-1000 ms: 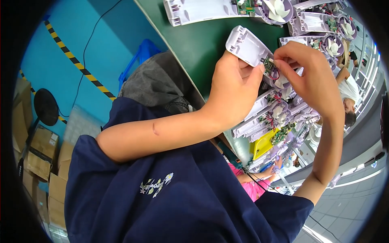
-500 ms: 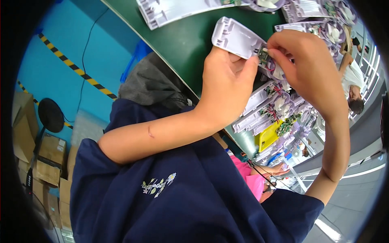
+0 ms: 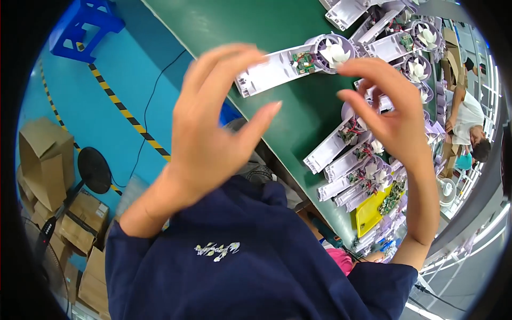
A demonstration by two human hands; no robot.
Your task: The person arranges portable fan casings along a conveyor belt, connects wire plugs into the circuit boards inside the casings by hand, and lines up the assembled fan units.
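Observation:
My left hand (image 3: 205, 125) is raised over the table's near-left edge, slightly blurred, its thumb and fingers spread with nothing between them. Its fingertips overlap the left end of a pale lilac fan housing (image 3: 274, 72) lying on the green table. That housing carries a green circuit board (image 3: 304, 63) and a white fan blade (image 3: 335, 52) in its round end. My right hand (image 3: 394, 106) hovers just right of it, fingers curved, thumb apart, and no object visible in the grasp. Below the right hand lie several similar housings (image 3: 325, 152) with red wires, partly hidden.
More fan housings (image 3: 389, 48) crowd the far right of the green table (image 3: 213, 26). A yellow tray (image 3: 368, 213) sits beside circuit boards (image 3: 393, 197). On the blue floor at left stand a blue stool (image 3: 85, 32) and cardboard boxes (image 3: 82, 218). A person (image 3: 469, 120) works at far right.
Both hands have let go of the housing they held and moved apart; the left has swung left and opened. The view has shifted, showing more of the table and the blue stool.

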